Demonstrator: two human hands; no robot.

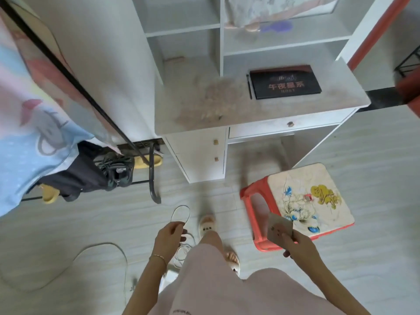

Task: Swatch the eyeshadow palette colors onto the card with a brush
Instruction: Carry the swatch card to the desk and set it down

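Two hands are working: the right hand [300, 247] is pinching a grey paper card [280, 227] beside the red plastic stool [251, 201]; the left hand [169, 235] fingers are curling round a thin white cord [180, 214].

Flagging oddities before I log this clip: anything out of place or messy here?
Yes. A blurry tan smear covers the desk top left of the closed palette; what it is cannot be told. White cable trails loose across the floor near the feet.

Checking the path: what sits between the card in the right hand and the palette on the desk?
Head view: between the card and the closed palette lie the red stool, bare floor and the desk front with its drawer.
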